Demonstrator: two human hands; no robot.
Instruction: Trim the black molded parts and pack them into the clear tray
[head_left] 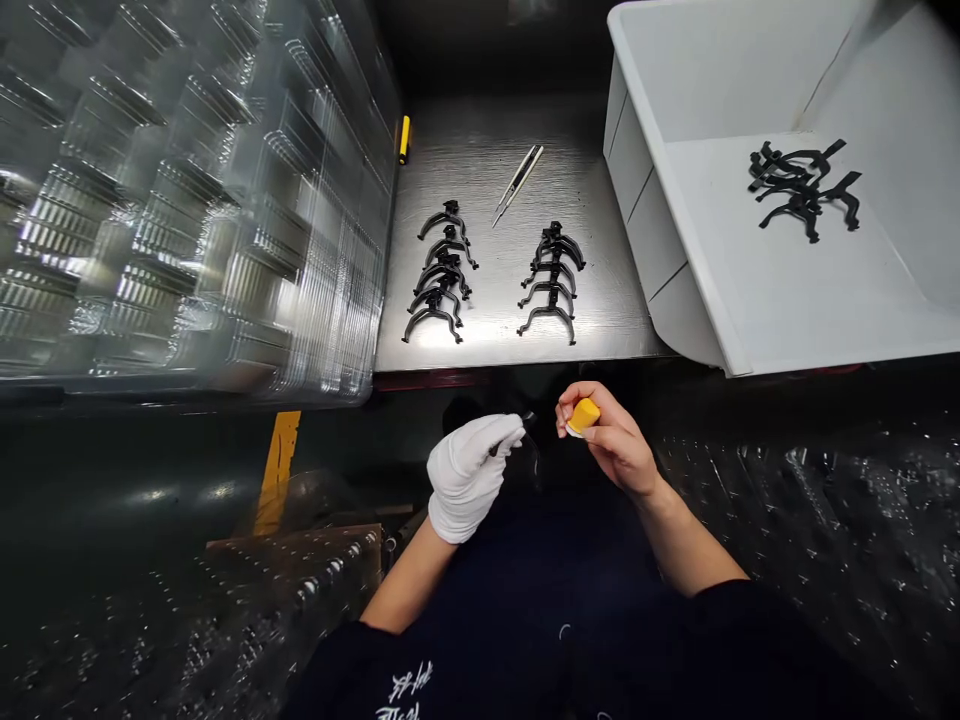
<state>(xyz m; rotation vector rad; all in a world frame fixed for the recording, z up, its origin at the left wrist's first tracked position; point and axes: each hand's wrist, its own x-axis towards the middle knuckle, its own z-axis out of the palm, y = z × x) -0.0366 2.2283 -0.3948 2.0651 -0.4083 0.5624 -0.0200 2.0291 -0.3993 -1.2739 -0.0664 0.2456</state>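
Observation:
My left hand [469,468], in a white glove, is closed on a black curved plastic part [530,420] that is hard to make out against the dark. My bare right hand [619,445] pinches a small yellow block with a white underside [583,414], just to the right of that part and apart from it. Both hands are in front of the metal table's near edge. On the table lie two columns of similar black curved plastic parts, a left column [442,275] and a right column [553,285], their legs spread toward me.
A utility knife [517,185] lies on the metal table [495,310], with a yellow-and-black object [405,140] farther left. Stacked clear plastic trays [330,250] rise at the left. A white bin [697,250] at the right holds several black parts [806,190].

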